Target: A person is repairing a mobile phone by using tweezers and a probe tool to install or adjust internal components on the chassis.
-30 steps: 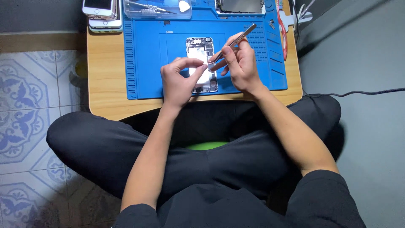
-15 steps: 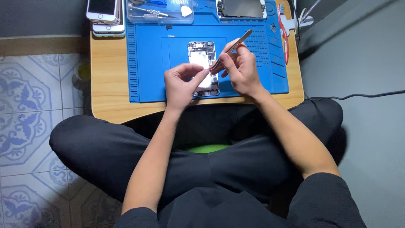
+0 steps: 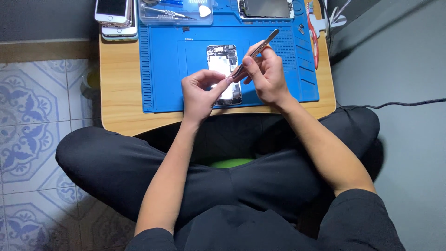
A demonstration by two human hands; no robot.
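One opened phone [image 3: 222, 65] on one blue mat [image 3: 162, 69]: right hand [image 3: 265, 74] grips one pair of tweezers [image 3: 260, 49]; left hand [image 3: 200, 90] pinches, apparently something tiny.

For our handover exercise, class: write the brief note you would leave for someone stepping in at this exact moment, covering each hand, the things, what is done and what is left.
Right hand: holds slim metal tweezers, tips down at the opened phone.
Left hand: fingers pinched at the tweezer tips, over the opened phone with bare internals.
The phone lies on the blue ribbed work mat on the low wooden table.
Done: screen is off; a removed screen panel lies at the mat's top.
Left: internals still exposed, phone not reassembled.
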